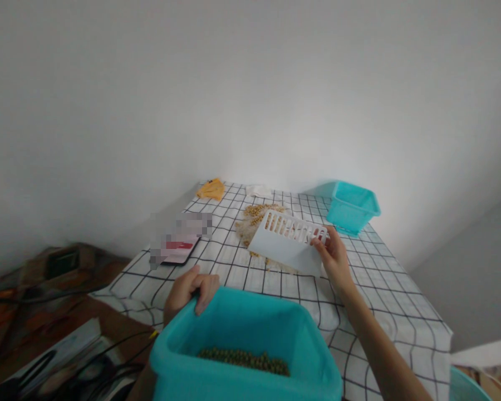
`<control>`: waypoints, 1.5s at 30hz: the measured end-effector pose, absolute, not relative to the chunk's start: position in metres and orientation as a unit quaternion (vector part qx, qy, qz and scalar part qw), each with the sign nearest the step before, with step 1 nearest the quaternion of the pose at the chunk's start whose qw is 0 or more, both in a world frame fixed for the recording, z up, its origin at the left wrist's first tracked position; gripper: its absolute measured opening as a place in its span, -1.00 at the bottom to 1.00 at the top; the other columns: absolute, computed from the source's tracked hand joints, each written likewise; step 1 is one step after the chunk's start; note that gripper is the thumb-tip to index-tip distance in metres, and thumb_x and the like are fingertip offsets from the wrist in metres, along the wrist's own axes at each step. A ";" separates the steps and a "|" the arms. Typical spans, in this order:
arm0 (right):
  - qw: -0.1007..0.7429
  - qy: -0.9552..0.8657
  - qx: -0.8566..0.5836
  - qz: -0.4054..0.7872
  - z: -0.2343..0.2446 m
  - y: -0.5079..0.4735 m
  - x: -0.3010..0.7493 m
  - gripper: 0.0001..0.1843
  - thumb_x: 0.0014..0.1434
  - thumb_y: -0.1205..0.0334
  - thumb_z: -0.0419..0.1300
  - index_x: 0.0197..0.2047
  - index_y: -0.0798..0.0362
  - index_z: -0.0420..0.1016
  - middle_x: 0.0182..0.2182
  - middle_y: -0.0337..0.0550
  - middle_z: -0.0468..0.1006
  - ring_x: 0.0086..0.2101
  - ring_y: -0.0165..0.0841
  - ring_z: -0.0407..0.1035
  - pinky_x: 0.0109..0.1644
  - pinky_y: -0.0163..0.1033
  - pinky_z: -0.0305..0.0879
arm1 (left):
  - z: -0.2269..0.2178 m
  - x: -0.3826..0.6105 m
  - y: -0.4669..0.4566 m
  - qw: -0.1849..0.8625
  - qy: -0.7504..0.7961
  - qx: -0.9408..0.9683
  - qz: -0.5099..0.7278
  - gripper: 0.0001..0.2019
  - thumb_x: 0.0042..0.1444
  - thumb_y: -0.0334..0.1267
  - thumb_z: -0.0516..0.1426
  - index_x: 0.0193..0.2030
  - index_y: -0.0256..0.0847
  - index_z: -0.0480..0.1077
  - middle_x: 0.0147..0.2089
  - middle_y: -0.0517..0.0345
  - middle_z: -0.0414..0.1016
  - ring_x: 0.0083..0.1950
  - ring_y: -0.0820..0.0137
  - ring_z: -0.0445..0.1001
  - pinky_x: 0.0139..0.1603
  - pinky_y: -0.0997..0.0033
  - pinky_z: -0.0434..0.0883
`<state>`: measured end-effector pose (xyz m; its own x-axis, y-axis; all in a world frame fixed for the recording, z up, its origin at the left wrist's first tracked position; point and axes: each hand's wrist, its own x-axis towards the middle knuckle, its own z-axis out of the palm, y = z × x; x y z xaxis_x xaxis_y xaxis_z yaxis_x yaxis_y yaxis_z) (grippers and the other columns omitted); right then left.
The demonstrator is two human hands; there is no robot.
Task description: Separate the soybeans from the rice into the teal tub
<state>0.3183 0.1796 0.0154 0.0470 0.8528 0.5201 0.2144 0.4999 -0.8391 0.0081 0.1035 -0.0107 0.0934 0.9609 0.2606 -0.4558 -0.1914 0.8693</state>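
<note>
Left hand (191,292) fingers curl over rim of near bin (250,345) holding green beans (244,360); right hand (333,256) pinches white scoop (288,242) over tan beans (256,211).

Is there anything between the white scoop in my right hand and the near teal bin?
Nothing visible. Only bare checked cloth lies between the scoop, held in the right hand, and the bin gripped by the left hand. The phone sits off to the left.
</note>
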 end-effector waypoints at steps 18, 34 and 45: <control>0.615 -0.610 -0.458 0.197 0.023 0.178 0.323 -0.80 0.25 0.02 0.18 -0.28 -0.05 0.35 -0.46 -0.30 0.36 -0.43 -0.32 0.22 -0.32 -0.22 0.11 | -0.010 0.005 0.101 0.600 0.282 0.451 0.598 -0.27 0.43 -0.12 -0.20 -0.81 -0.13 0.26 -0.78 0.18 0.04 -0.64 0.38 0.00 -0.47 0.24 0.06; 0.628 -0.609 -0.445 0.195 0.022 0.179 0.323 -0.79 0.28 0.04 0.17 -0.31 -0.04 0.34 -0.43 -0.29 0.37 -0.41 -0.33 0.23 -0.30 -0.23 0.10 | 0.007 0.021 0.088 0.545 0.370 0.455 0.599 -0.34 0.42 -0.07 -0.15 -0.78 -0.12 0.08 -0.77 0.22 0.02 -0.65 0.42 0.04 -0.51 0.29 0.13; 0.621 -0.613 -0.431 0.229 0.026 0.174 0.319 -0.82 0.27 0.07 0.19 -0.30 -0.04 0.35 -0.42 -0.30 0.35 -0.42 -0.35 0.20 -0.33 -0.23 0.08 | -0.008 0.006 0.099 0.600 0.307 0.453 0.583 -0.29 0.43 -0.11 -0.17 -0.80 -0.13 0.26 -0.78 0.19 0.08 -0.64 0.38 0.05 -0.47 0.23 0.03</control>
<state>0.3191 0.1742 0.0257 0.1436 0.8127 0.5647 0.2444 0.5238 -0.8160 0.0056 0.0991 -0.0079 0.1315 0.9782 0.1607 -0.4224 -0.0914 0.9018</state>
